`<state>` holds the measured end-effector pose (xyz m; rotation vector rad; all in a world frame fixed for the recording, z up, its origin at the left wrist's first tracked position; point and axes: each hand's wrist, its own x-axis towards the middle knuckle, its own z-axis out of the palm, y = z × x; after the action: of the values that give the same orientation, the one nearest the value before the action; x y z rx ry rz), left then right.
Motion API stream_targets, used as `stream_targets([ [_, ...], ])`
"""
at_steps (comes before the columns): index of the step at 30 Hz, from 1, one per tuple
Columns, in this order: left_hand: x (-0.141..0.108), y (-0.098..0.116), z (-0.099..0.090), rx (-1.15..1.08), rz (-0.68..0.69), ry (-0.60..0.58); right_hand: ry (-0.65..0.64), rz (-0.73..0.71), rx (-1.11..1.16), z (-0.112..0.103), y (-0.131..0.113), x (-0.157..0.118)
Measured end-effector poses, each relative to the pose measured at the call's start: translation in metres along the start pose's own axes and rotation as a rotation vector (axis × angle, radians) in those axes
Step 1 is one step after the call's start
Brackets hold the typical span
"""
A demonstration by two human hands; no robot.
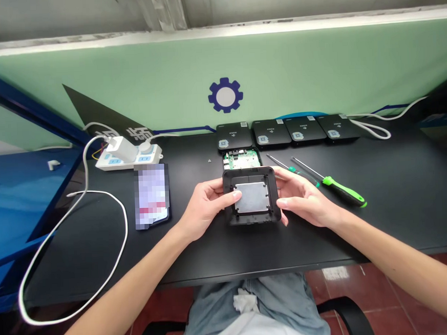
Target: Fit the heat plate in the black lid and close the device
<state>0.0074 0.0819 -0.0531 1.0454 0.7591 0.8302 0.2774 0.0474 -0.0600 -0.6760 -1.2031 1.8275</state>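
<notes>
Between my two hands is a square black plastic cover (pixel 252 219), its inner side facing me, with a silver metal plate (pixel 254 197) fixed in its middle. My left hand (pixel 212 204) grips its left side, the thumb lying on the metal plate. The right edge is held by my right hand (pixel 303 199), thumb in front and fingers behind. Just beyond the cover lies the opened box half with a green circuit board (pixel 243 159), partly hidden by the cover.
Several closed black boxes (pixel 271 133) line the back of the desk (pixel 197 256). Two screwdrivers (pixel 343 190) lie at right. Tiny screws (pixel 209 160) rest left of the circuit board. A phone (pixel 151 197), a power strip (pixel 126 156) and a looped white cable (pixel 126 224) occupy the left.
</notes>
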Motion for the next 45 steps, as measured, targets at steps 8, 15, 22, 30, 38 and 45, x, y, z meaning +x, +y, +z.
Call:
stream_targets([
  [8,-0.001,0.003,0.002,-0.016,-0.064,-0.005,0.059,-0.006,0.021,0.001,0.000,0.003],
  [15,0.000,0.009,0.003,-0.104,-0.098,0.022,0.089,-0.008,0.026,0.002,0.000,0.003],
  [22,0.001,0.009,0.002,-0.179,-0.127,0.025,0.118,0.028,0.047,0.003,-0.006,0.001],
  [30,0.000,0.008,0.001,-0.190,-0.153,0.024,0.133,0.080,0.067,0.001,-0.005,-0.001],
  [38,0.000,0.007,-0.001,-0.121,-0.141,-0.021,0.162,0.094,0.074,0.001,-0.005,-0.001],
  [45,0.000,0.011,0.000,-0.165,-0.154,-0.007,0.187,0.098,0.098,0.000,-0.006,-0.002],
])
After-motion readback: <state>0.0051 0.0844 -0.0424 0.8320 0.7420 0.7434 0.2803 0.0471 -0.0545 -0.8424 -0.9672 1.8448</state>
